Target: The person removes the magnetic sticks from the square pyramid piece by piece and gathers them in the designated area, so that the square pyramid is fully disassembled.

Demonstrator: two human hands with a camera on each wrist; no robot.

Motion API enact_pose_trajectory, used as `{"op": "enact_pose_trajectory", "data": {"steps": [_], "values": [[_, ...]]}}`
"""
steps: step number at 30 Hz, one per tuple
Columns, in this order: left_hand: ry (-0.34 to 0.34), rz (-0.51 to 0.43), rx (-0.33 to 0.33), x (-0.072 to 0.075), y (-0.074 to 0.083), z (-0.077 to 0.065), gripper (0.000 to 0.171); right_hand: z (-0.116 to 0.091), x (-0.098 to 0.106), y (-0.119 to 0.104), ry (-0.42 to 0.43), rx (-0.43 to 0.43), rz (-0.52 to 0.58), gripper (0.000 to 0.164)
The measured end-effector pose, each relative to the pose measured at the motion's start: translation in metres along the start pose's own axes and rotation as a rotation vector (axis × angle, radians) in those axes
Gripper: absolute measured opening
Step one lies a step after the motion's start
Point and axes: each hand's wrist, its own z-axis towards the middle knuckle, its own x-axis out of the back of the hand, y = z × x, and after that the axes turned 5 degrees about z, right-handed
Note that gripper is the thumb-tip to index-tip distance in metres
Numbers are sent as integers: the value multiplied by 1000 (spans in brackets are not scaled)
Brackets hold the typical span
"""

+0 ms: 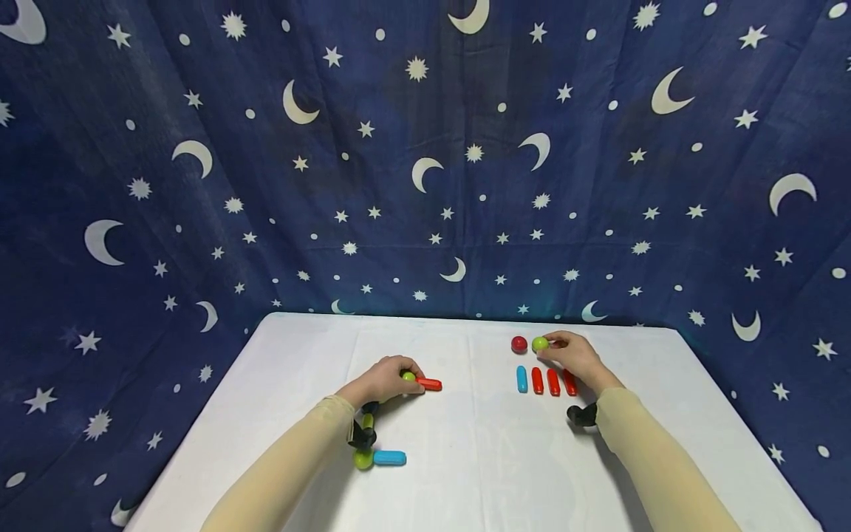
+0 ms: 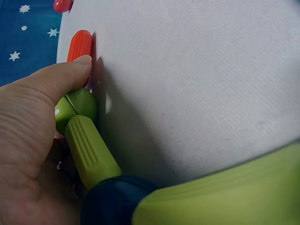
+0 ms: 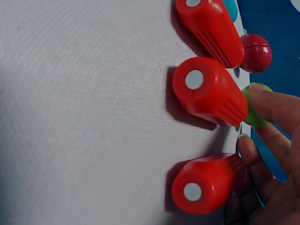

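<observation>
My left hand (image 1: 385, 378) pinches a red magnetic rod (image 2: 80, 44), the thumb lying on its near end. That end meets a green ball (image 2: 77, 108) beside the palm. From the ball a green rod (image 2: 91, 152) runs to a dark blue ball (image 2: 115, 199), then another green rod (image 2: 225, 190). Nearer me, a green ball (image 1: 363, 459) joins a light blue rod (image 1: 389, 458); my left wrist partly covers this chain in the head view. At the back right, my right hand (image 1: 575, 357) pinches another green ball (image 1: 540, 344) between thumb and fingers.
Left of the right hand's ball sits a red ball (image 1: 518, 344). In front of them is a row with a light blue rod (image 1: 521, 379) and red rods (image 1: 553, 382), the rightmost close under the right hand. A starry blue curtain (image 1: 425, 185) hangs behind the white table (image 1: 479, 473).
</observation>
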Motion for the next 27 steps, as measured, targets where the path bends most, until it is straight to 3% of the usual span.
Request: {"op": "enact_pose_trajectory", "data": {"steps": [27], "values": [[-8, -7, 4, 1, 1, -1, 13, 1, -1, 1, 13, 14, 7, 64]]}}
